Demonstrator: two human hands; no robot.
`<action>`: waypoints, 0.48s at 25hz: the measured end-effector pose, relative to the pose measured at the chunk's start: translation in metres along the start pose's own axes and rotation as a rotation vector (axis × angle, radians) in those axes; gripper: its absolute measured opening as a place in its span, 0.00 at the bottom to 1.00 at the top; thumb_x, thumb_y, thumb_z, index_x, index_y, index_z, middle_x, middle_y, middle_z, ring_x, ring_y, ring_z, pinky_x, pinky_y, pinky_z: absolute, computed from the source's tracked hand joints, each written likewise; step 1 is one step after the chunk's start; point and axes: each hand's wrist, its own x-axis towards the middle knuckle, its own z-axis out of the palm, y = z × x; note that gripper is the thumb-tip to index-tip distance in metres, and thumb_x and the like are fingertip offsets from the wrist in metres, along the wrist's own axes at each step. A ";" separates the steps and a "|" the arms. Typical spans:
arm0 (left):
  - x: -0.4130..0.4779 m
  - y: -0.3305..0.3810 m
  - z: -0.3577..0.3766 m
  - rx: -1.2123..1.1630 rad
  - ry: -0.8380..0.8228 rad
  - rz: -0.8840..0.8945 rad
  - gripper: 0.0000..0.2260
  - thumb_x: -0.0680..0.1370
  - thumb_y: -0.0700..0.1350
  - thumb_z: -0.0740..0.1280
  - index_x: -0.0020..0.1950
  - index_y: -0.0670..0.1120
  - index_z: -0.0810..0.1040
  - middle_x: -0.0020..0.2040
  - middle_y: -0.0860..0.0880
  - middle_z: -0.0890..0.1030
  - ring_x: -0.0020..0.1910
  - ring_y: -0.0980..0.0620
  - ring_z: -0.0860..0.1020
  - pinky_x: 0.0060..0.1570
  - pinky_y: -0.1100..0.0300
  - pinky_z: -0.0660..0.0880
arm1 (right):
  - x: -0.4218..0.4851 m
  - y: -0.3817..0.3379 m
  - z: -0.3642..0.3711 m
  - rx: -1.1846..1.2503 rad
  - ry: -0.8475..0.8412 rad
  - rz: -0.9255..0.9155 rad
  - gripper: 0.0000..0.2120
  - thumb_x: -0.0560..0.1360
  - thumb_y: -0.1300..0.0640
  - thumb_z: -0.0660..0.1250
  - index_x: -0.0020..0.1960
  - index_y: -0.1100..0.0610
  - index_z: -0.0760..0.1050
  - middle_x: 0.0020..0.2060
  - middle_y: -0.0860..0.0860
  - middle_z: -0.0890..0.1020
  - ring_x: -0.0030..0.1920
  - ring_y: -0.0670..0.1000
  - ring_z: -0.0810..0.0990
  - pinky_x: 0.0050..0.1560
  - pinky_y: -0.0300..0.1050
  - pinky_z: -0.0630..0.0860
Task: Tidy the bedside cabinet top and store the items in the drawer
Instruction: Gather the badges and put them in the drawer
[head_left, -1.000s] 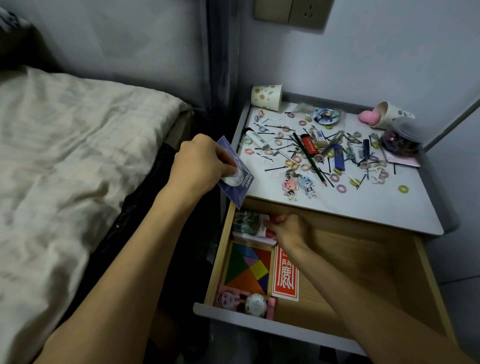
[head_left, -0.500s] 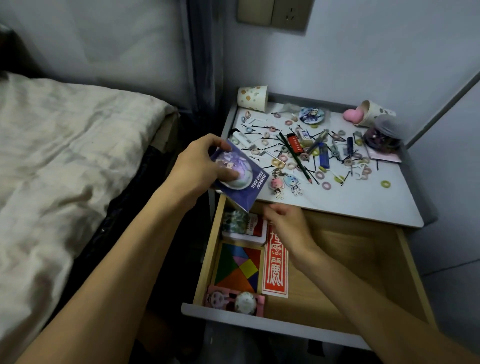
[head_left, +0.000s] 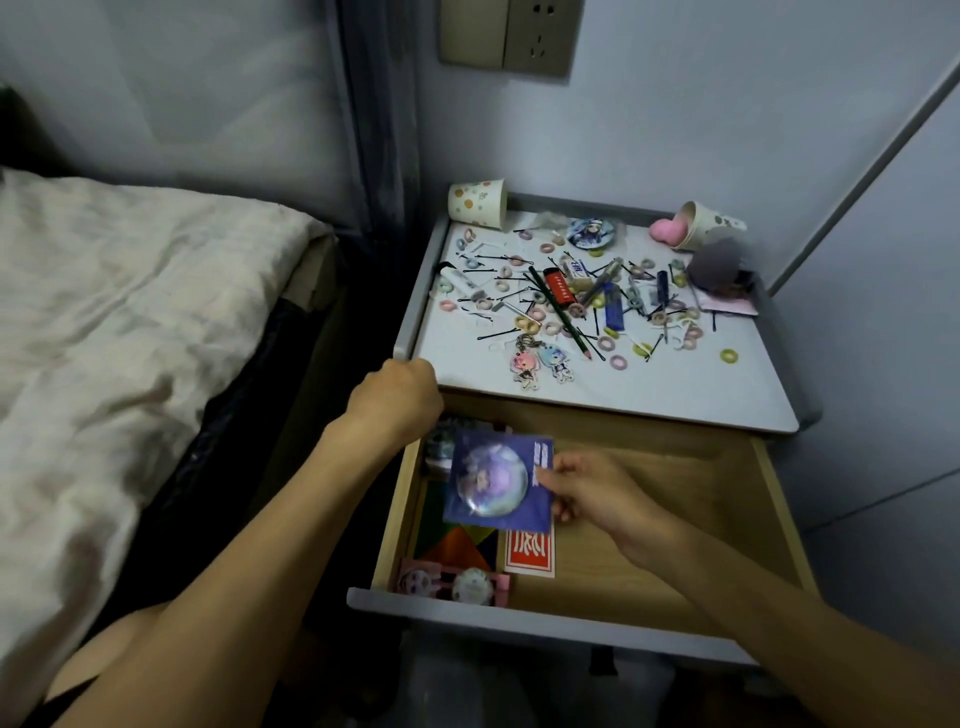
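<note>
- Pinching the right edge of a blue badge card (head_left: 498, 480), the right hand (head_left: 592, 493) holds it flat over the drawer's (head_left: 675, 519) left half.
- The left hand (head_left: 397, 400) hovers at the drawer's back left corner with its fingers curled. It seems to hold nothing, though the palm is hidden.
- Under the card in the drawer lie a red pack (head_left: 530, 556) and a coloured puzzle (head_left: 457, 545).
- Behind the drawer, the cabinet top (head_left: 649, 384) carries hair ties (head_left: 618, 362), a lighter (head_left: 560, 286) and cups (head_left: 478, 202).
</note>
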 end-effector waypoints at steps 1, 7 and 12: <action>0.000 0.002 0.004 0.013 -0.049 0.007 0.13 0.80 0.43 0.58 0.62 0.41 0.75 0.61 0.38 0.77 0.58 0.37 0.77 0.50 0.52 0.72 | 0.003 0.009 0.004 -0.032 -0.018 0.048 0.08 0.80 0.61 0.63 0.43 0.60 0.77 0.28 0.52 0.78 0.27 0.45 0.74 0.28 0.35 0.70; -0.001 0.019 0.015 0.020 -0.119 0.032 0.14 0.81 0.40 0.56 0.63 0.39 0.74 0.63 0.37 0.77 0.60 0.38 0.76 0.52 0.52 0.72 | 0.033 0.021 0.039 -0.094 -0.074 0.150 0.08 0.80 0.64 0.62 0.43 0.62 0.76 0.30 0.55 0.77 0.26 0.47 0.74 0.28 0.36 0.72; 0.002 0.020 0.018 -0.013 -0.098 0.017 0.13 0.81 0.41 0.56 0.61 0.39 0.74 0.61 0.37 0.77 0.58 0.38 0.77 0.47 0.54 0.70 | 0.041 0.031 0.046 -0.187 -0.071 0.181 0.09 0.80 0.65 0.61 0.55 0.70 0.75 0.35 0.57 0.77 0.30 0.47 0.74 0.30 0.36 0.73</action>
